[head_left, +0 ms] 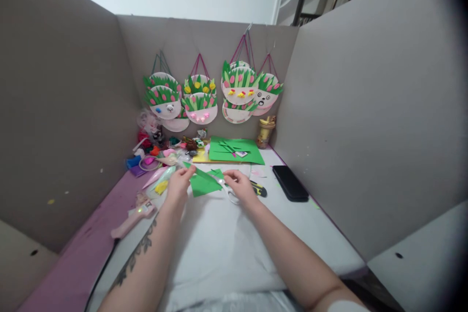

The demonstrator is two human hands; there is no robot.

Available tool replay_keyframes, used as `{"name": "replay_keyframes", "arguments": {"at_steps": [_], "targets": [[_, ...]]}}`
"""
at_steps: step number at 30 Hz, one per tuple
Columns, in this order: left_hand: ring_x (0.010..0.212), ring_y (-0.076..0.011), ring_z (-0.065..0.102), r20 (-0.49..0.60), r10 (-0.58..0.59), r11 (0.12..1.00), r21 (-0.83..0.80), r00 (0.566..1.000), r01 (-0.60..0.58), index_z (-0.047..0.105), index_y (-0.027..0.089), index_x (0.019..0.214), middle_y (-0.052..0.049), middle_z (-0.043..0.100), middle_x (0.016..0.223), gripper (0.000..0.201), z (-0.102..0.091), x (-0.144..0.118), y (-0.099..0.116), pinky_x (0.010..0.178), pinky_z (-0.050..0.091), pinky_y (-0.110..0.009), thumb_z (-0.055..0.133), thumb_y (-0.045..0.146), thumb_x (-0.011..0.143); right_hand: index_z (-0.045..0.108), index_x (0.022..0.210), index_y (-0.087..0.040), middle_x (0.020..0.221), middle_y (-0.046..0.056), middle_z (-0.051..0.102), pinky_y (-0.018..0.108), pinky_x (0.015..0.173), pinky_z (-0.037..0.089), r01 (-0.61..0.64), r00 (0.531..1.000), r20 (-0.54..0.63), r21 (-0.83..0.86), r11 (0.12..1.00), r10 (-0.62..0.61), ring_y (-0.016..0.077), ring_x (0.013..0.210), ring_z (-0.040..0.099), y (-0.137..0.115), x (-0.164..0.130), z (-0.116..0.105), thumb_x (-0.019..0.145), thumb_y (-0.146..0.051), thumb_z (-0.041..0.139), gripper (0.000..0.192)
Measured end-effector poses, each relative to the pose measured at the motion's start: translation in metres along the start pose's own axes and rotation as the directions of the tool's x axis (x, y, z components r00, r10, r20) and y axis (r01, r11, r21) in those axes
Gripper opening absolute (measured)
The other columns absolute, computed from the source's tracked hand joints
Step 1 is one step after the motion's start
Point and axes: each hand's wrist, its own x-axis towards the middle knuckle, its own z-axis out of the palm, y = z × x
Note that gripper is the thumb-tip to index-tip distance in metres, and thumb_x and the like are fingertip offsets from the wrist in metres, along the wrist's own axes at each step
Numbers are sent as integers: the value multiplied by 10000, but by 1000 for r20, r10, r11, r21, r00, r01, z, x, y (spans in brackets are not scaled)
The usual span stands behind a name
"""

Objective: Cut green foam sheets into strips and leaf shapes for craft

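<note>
Two hands on green paper, mid-cut.
I see left hand point(180, 184) pinching green paper point(204, 183); right hand point(239, 184) gripping scissors point(227, 189); phone point(290, 183) at 3 o'clock.

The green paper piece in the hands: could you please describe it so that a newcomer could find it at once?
Start at the white table between the grey partitions. In its middle, the left hand pinches a green paper piece while the right hand works scissors into it. Unlike the green sheets stacked behind, it is small, pointed and held.
</note>
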Motion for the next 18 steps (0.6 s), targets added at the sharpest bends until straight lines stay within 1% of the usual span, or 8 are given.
{"name": "replay_keyframes", "arguments": {"at_steps": [2,4,6,8,11,14,16,18], "targets": [[439,-51,265,73,27,998,56,997,-31,511,167,525,68,365,479,399,12,-10,-7,434,152,-222,757,476,581,648,859,-177,832,39,641,260,640,410,29,999,33,-13,999,-29,162,736,545,-3,-3,9,687,-385,642,270],[448,-53,270,123,2,999,52,992,-8,517,163,514,66,363,474,407,21,-17,-11,440,163,-218,761,484,572,619,744,-176,699,12,605,254,605,391,17,996,94,-33,999,-14,148,659,521,-6,-7,16,701,-371,620,200],[444,-49,262,144,-38,999,-1,989,39,546,157,536,68,375,475,401,23,-20,-9,439,157,-215,775,486,547,574,650,-178,589,-14,546,250,570,366,-20,990,137,-57,998,27,131,579,479,-7,-11,18,718,-360,591,195],[440,-40,252,125,-79,992,-89,989,91,607,145,613,63,427,504,399,19,-16,-4,434,145,-212,801,473,495,566,636,-178,562,-23,529,245,543,343,-50,989,136,-95,994,63,122,546,456,-5,-14,14,712,-340,583,179],[437,-27,224,24,-103,965,-239,994,106,653,133,714,64,460,539,454,7,-4,5,423,122,-208,836,426,418,584,619,-173,537,-23,526,244,523,326,-92,988,109,-176,980,112,120,524,446,5,-7,-3,680,-307,593,147],[435,-26,222,-40,-111,953,-287,993,95,663,136,739,78,431,521,467,6,5,5,418,122,-204,840,417,410,613,652,-166,578,-4,571,251,533,350,-135,989,46,-123,983,142,130,541,478,21,25,-27,668,-334,605,169],[427,-28,231,-16,-174,960,-224,985,167,680,135,766,69,462,521,490,13,5,-1,415,125,-205,830,449,421,649,733,-158,648,15,618,259,561,380,-132,989,-78,-105,986,124,141,578,510,30,60,-42,636,-337,627,204],[424,-33,254,53,-225,970,-80,973,229,701,129,786,48,515,539,495,23,-1,-10,417,147,-206,809,483,459,670,772,-140,668,27,637,262,571,395,-185,976,-152,-175,967,159,146,587,525,39,99,-52,591,-300,650,242]]}}
